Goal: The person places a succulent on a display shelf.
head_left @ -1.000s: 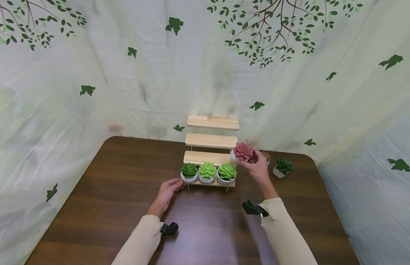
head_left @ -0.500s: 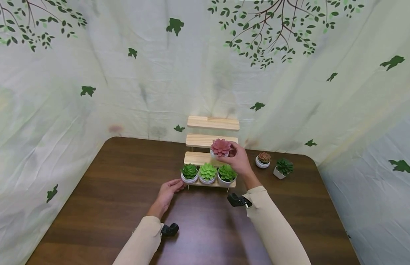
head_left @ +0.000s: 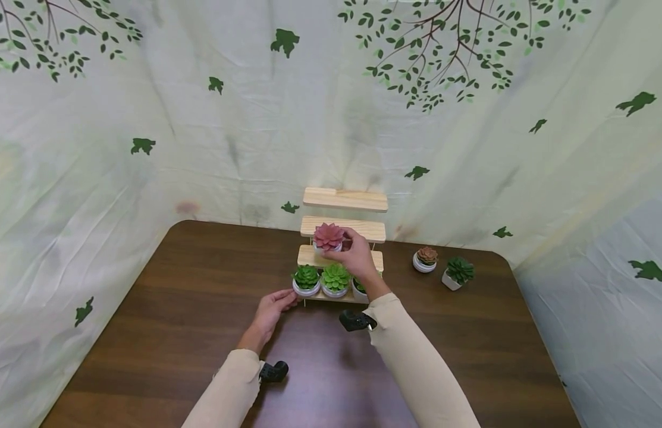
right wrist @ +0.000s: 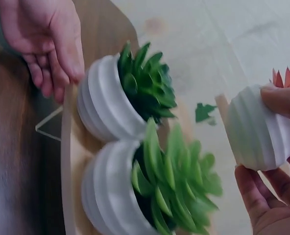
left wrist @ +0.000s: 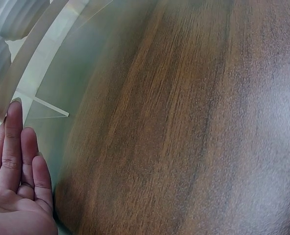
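My right hand grips the white ribbed pot of a pink-red succulent, above the left part of the stand's second shelf from the bottom. In the right wrist view, thumb and fingers lie round this pot. My left hand pinches the left end of the bottom shelf of the wooden tiered plant stand, beside a dark green potted succulent. A light green succulent stands in the middle of that shelf. At its right end, another green succulent is partly hidden by my right arm.
A brown succulent in a white pot and a dark green one stand on the brown table, right of the stand. A pale curtain with printed leaves hangs behind the table.
My right hand has carried the pink-red succulent leftward, from beyond the stand's right edge to above the second shelf's left part. My left hand has stayed at the bottom shelf's end.
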`<action>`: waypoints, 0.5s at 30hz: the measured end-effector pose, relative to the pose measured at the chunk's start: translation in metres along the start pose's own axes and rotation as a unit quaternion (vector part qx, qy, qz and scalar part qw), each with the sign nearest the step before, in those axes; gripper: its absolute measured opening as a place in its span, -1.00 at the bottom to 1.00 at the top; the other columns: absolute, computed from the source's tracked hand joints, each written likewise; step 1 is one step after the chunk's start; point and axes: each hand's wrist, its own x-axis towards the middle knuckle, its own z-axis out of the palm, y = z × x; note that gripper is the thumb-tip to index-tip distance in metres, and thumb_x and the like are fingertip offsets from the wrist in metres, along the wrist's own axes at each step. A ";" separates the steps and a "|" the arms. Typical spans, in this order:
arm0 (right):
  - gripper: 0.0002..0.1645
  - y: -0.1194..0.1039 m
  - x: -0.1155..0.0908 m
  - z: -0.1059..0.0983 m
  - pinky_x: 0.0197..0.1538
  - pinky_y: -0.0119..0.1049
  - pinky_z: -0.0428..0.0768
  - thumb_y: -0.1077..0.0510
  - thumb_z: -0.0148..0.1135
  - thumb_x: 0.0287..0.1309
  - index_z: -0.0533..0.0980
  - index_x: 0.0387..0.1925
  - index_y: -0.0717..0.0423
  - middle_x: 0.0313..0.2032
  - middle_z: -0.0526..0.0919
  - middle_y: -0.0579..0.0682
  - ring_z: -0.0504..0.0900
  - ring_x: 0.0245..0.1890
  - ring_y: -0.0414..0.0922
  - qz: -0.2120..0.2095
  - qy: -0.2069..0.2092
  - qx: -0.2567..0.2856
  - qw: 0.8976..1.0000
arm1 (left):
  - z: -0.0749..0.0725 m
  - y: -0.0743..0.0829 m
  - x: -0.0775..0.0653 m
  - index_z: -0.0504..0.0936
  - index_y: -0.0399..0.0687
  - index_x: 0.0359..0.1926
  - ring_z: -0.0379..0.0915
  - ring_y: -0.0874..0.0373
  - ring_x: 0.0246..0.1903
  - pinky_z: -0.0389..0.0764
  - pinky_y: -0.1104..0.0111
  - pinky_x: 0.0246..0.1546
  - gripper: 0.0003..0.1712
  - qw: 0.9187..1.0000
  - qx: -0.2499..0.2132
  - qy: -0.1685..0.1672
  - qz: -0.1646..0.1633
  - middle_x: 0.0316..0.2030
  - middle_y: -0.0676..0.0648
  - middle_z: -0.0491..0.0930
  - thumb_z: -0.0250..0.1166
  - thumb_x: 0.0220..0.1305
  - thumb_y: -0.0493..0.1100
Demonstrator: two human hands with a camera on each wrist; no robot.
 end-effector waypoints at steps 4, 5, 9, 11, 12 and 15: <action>-0.28 0.000 0.000 0.012 -0.03 -0.24 0.55 0.32 0.50 -0.10 0.44 0.16 0.26 0.00 0.61 0.16 0.59 -0.07 -0.03 0.009 0.008 -0.021 1.000 | -0.001 -0.001 0.001 0.52 -0.53 0.05 0.57 0.19 -0.28 0.47 0.37 -0.15 -0.64 1.000 -0.002 -0.001 0.002 -0.30 -0.07 0.70 0.17 0.36 -0.29; -0.28 0.000 0.000 0.014 0.00 -0.22 0.55 0.31 0.50 -0.11 0.44 0.15 0.26 0.00 0.61 0.16 0.58 -0.05 -0.02 0.011 0.008 -0.027 1.000 | -0.001 -0.001 0.001 0.52 -0.53 0.05 0.57 0.19 -0.28 0.47 0.37 -0.16 -0.64 1.000 -0.003 -0.001 0.002 -0.30 -0.07 0.70 0.17 0.36 -0.29; -0.31 0.004 0.001 0.024 0.08 -0.19 0.52 0.29 0.51 -0.10 0.45 0.13 0.27 0.00 0.61 0.17 0.58 0.00 0.01 0.025 0.003 -0.055 0.998 | -0.001 -0.002 0.001 0.52 -0.53 0.05 0.57 0.22 -0.30 0.48 0.38 -0.17 -0.64 1.000 -0.005 0.002 -0.002 -0.31 -0.05 0.70 0.16 0.36 -0.30; -0.31 0.006 0.001 0.027 0.10 -0.20 0.51 0.26 0.51 -0.10 0.45 0.13 0.26 0.01 0.61 0.15 0.57 0.02 -0.01 0.034 0.003 -0.072 0.997 | -0.002 -0.002 0.001 0.52 -0.53 0.05 0.57 0.23 -0.31 0.48 0.38 -0.17 -0.64 1.000 -0.002 0.003 -0.002 -0.32 -0.04 0.70 0.16 0.36 -0.30; -0.31 0.007 0.002 0.028 0.11 -0.20 0.50 0.25 0.52 -0.10 0.46 0.12 0.25 0.01 0.61 0.14 0.57 0.02 -0.01 0.038 0.004 -0.080 0.996 | -0.002 -0.002 0.000 0.52 -0.54 0.05 0.57 0.23 -0.30 0.48 0.38 -0.17 -0.64 1.000 -0.002 0.002 -0.001 -0.31 -0.04 0.70 0.16 0.36 -0.30; -0.31 0.008 0.003 0.031 0.12 -0.19 0.49 0.21 0.53 -0.11 0.47 0.12 0.21 0.03 0.60 0.12 0.56 0.04 -0.02 0.048 0.009 -0.101 0.994 | -0.002 -0.002 0.000 0.52 -0.54 0.05 0.58 0.21 -0.29 0.49 0.38 -0.17 -0.63 1.000 -0.001 0.000 0.004 -0.31 -0.05 0.70 0.17 0.36 -0.29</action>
